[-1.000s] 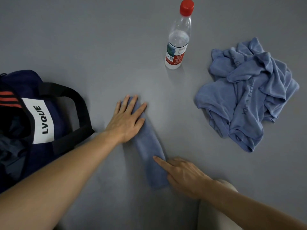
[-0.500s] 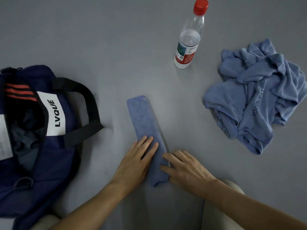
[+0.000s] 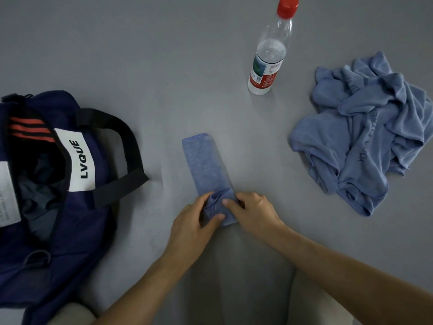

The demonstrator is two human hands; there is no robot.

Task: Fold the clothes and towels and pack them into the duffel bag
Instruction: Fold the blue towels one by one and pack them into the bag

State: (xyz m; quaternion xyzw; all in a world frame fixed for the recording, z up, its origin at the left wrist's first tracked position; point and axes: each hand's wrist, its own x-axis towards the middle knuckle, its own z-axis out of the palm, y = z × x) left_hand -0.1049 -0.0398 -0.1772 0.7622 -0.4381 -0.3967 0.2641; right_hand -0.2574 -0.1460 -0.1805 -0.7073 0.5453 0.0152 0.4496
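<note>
Grip: left grip (image 3: pixel 194 222) and right grip (image 3: pixel 254 211) both pinch the near end of the folded towel (image 3: pixel 206 165), curling it over, apparently to start a roll.
Towel: narrow blue strip lying flat, running away from the grip.
Left of grip: duffel bag (image 3: pixel 77 249), mouth open, within reach for packing.
Right of grip: crumpled blue cloth (image 3: pixel 360 141), well apart, not yet folded.
Beyond grip: water bottle (image 3: pixel 269 57), upright.

Bare forearms (image 3: pixel 145 285) run back from the fingers (image 3: pixel 216 218) — nearer than those, pale cream cloth (image 3: pixel 323 308) covers both knees.
</note>
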